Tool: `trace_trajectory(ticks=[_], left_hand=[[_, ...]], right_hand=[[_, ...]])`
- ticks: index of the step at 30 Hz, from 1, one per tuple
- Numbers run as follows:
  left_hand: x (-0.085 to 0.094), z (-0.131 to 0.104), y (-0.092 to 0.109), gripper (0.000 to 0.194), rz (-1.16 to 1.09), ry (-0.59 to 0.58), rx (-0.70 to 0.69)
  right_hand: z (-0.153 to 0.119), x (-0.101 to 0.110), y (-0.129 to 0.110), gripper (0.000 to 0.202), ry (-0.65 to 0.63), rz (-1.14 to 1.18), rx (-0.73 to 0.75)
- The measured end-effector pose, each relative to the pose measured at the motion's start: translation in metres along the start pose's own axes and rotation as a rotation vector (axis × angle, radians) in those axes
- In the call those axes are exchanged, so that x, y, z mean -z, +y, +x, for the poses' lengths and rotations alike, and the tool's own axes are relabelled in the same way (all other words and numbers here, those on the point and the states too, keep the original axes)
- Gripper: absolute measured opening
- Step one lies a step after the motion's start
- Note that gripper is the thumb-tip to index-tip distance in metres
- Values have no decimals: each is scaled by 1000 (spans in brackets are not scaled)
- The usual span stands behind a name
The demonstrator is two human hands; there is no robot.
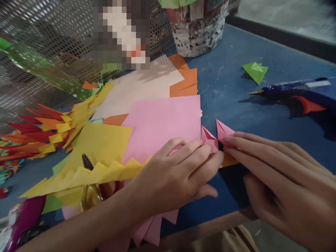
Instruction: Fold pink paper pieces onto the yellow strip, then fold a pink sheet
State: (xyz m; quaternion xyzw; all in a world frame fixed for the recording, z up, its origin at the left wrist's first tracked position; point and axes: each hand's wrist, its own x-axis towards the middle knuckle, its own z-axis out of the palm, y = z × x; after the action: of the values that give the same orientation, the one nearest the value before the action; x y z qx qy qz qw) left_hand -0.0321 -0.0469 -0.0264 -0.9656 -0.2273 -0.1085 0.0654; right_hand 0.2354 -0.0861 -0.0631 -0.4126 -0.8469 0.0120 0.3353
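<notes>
My left hand (183,168) is closed, palm down, its curled fingers pressing a folded pink paper triangle (208,137) against the table. Close by on the right, my right hand (280,164) has its fingers straight and together, the tips on another folded pink triangle (223,130). A yellow-orange paper edge (229,161) shows beneath the fingertips. From under the left hand and forearm runs a yellow folded-paper strip with pointed teeth (105,173). Flat behind the left hand lies a pink sheet (165,122). The fingers hide part of both triangles.
On the blue table (223,77) lie a glue gun (296,89) and a green folded paper (256,71). A woven paper basket (198,31) stands behind. Left are scissors (88,162), yellow paper (97,141), red-and-orange folded points (44,129) and a green plastic bottle (47,73).
</notes>
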Motion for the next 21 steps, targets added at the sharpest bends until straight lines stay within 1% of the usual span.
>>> trace_trajectory(ticks=[5, 10, 16, 21], left_hand=[[2, -3, 4, 62, 38, -23, -21], [4, -4, 7, 61, 53, -34, -31], [3, -8, 8, 59, -3, -14, -33], [6, -6, 8, 55, -29, -3, -25]], right_hand=[[-1, -2, 0, 47, -13, -15, -12], [1, -3, 0, 41, 2, -13, -14], [-3, -3, -1, 46, -11, -33, -44], [-1, -5, 0, 47, -12, -27, -43]])
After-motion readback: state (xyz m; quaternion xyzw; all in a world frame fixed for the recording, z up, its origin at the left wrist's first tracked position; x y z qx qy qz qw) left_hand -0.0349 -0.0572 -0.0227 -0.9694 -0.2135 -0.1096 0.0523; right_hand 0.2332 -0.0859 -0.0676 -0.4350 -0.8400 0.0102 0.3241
